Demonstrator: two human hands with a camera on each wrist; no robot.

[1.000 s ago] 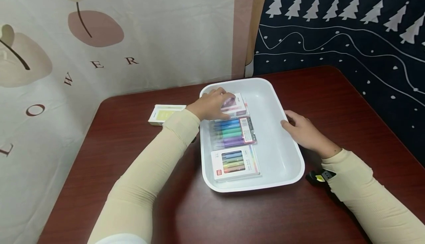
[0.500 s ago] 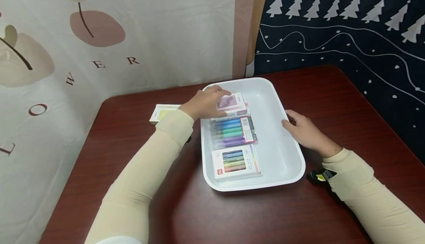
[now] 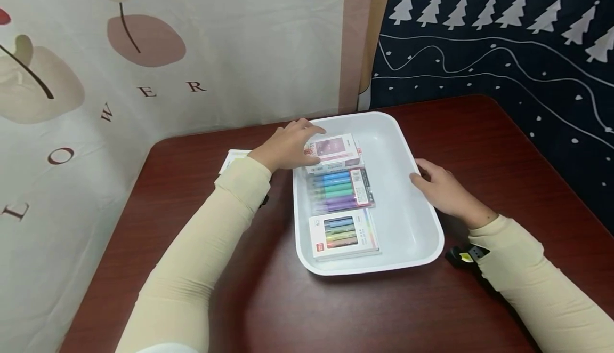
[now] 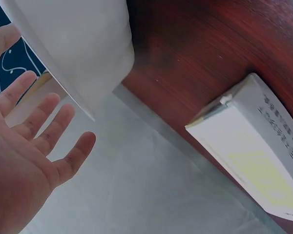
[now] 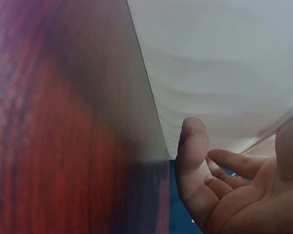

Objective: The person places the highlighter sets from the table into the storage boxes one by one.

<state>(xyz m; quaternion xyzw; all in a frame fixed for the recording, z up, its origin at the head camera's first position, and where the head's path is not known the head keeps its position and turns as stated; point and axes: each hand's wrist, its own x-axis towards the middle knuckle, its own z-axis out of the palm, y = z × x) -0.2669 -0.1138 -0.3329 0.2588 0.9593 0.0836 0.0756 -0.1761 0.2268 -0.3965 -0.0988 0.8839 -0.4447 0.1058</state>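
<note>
My left hand (image 3: pixel 286 145) is over the left rim of a white plastic tray (image 3: pixel 408 235), fingers spread and holding nothing. Just right of it in the head view, a white box with a pink-purple panel (image 3: pixel 331 146) lies on top of another box inside the tray. In the left wrist view the left hand (image 4: pixel 34 151) shows its palm and parted fingers beside the tray wall (image 4: pixel 88 39). My right hand (image 3: pixel 443 190) grips the tray's right rim, thumb on the edge; its fingers (image 5: pixel 193 146) curl against the outer wall in the right wrist view.
Within the tray lie a clear pack of coloured pens (image 3: pixel 336 190) and a white box with a window (image 3: pixel 342 234). A white-and-yellow box (image 4: pixel 254 151) rests on the table left of the tray, partly hidden by my left wrist in the head view. Fabric hangs behind the table (image 3: pixel 364 315).
My left hand has drawn back leftward off the pink-panelled box, uncovering more of it. The left forearm now covers more of the yellow box. My right hand stays on the rim.
</note>
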